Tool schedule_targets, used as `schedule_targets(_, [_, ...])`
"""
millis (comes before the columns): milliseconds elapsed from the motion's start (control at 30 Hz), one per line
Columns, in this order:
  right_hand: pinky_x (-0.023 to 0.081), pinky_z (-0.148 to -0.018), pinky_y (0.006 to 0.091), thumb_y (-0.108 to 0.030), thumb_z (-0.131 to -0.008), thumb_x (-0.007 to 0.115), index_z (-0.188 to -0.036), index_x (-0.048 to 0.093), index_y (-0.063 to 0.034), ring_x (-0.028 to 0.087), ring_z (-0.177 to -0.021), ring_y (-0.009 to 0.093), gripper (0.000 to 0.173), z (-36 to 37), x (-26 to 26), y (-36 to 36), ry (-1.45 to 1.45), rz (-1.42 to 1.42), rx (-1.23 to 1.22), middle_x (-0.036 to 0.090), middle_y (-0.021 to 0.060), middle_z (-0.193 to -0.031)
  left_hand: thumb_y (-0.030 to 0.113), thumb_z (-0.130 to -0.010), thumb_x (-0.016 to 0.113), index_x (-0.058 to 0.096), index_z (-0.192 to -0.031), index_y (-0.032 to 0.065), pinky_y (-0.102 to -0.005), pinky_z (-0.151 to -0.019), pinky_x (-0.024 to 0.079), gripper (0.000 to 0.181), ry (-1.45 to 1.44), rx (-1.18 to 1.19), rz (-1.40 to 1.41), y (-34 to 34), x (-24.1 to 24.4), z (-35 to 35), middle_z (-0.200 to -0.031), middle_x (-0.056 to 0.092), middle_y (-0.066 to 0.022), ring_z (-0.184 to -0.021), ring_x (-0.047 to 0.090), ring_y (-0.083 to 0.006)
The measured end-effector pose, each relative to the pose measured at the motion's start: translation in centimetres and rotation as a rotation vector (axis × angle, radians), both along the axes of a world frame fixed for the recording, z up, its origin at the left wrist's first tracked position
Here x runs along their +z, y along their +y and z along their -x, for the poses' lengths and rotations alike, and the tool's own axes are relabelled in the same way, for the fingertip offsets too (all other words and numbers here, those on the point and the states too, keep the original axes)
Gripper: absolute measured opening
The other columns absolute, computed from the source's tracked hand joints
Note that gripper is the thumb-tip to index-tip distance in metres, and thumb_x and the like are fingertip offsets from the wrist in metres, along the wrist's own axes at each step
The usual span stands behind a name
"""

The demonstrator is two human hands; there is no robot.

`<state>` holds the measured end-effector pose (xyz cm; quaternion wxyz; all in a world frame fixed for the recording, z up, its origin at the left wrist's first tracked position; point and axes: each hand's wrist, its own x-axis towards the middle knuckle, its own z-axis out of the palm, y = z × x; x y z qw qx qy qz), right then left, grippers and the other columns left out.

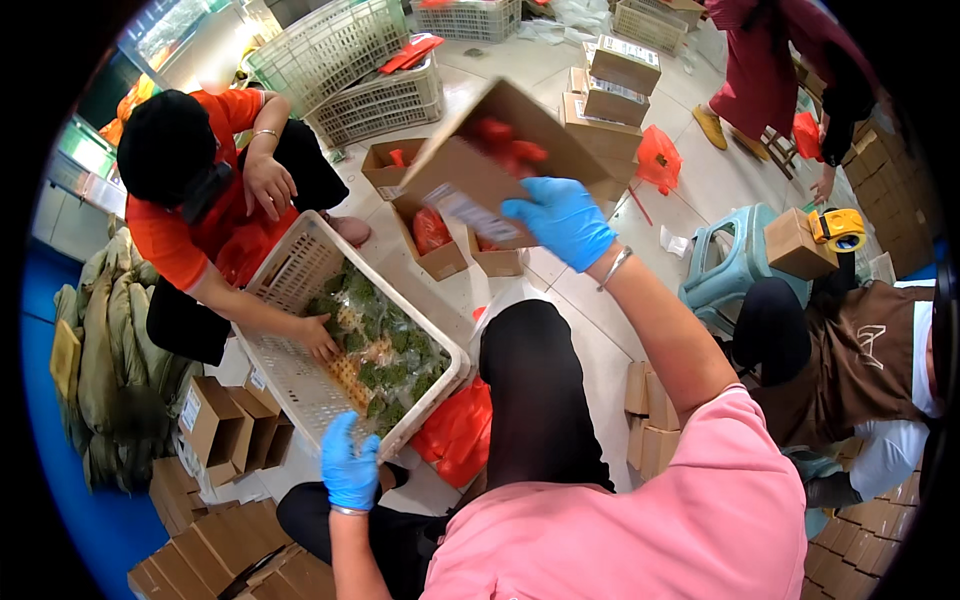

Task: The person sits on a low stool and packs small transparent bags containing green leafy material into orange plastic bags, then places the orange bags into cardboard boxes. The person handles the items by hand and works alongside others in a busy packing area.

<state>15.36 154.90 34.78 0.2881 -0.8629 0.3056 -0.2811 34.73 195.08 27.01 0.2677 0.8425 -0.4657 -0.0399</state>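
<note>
My right hand (564,221), in a blue glove, grips the near wall of an open cardboard box (480,180). The box is raised and tilted, slightly blurred, with a printed label on its side and red plastic bags (506,146) inside. My left hand (349,465), also gloved in blue, is at the near edge of a white plastic crate (281,382), fingers apart and holding nothing. Whether it touches the crate cannot be told. Bunched green plants (390,345), some in clear plastic, lie in the crate. A co-worker's hand (319,337) reaches in among them.
Open boxes (431,244) with red bags stand on the floor beyond my knee. Stacked labelled boxes (615,82) rise behind them. A red bag (457,435) lies beside the crate. At right, a stool (720,262) stands near a box (799,240) with a yellow tape dispenser (836,229).
</note>
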Motion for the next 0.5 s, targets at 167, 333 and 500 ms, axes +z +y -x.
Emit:
schedule_targets(167, [0.046, -0.066, 0.0496, -0.026, -0.079, 0.055, -0.077, 0.062, -0.0080, 0.058, -0.076, 0.041, 0.019, 4.4, -13.0, -9.0, 0.247, 0.108, -0.395, 0.060, 0.0212, -0.079, 0.009, -0.069, 0.074, 0.059, -0.112, 0.0019, -0.0403, -0.091, 0.045, 0.045, 0.084, -0.064, -0.081, -1.1, -3.3, 2.1, -0.109, 0.060, -0.0192, -0.102, 0.057, -0.0356])
schedule_targets(333, [0.047, -0.079, 0.0454, -0.028, -0.075, 0.057, -0.088, 0.063, -0.0044, 0.058, -0.091, 0.040, 0.027, 7.5, -25.0, -11.9, 0.508, -0.165, -0.552, 0.062, 0.0229, -0.095, 0.011, -0.069, 0.075, 0.059, -0.111, 0.0014, -0.0410, -0.089, 0.046, 0.046, 0.167, 0.028, -0.212, 0.1, -5.6, 0.6, -0.109, 0.060, -0.0192, -0.101, 0.057, -0.0351])
schedule_targets(500, [0.049, -0.083, 0.0457, -0.015, -0.083, 0.050, -0.095, 0.066, -0.0063, 0.060, -0.097, 0.040, 0.022, 7.8, -32.2, -10.6, 0.828, -0.386, -0.495, 0.063, 0.0222, -0.103, 0.017, -0.069, 0.076, 0.058, -0.113, 0.0009, -0.0416, -0.086, 0.047, 0.050, 0.194, 0.025, -0.250, 0.2, -8.5, 0.4, -0.106, 0.061, -0.0192, -0.097, 0.059, -0.0358])
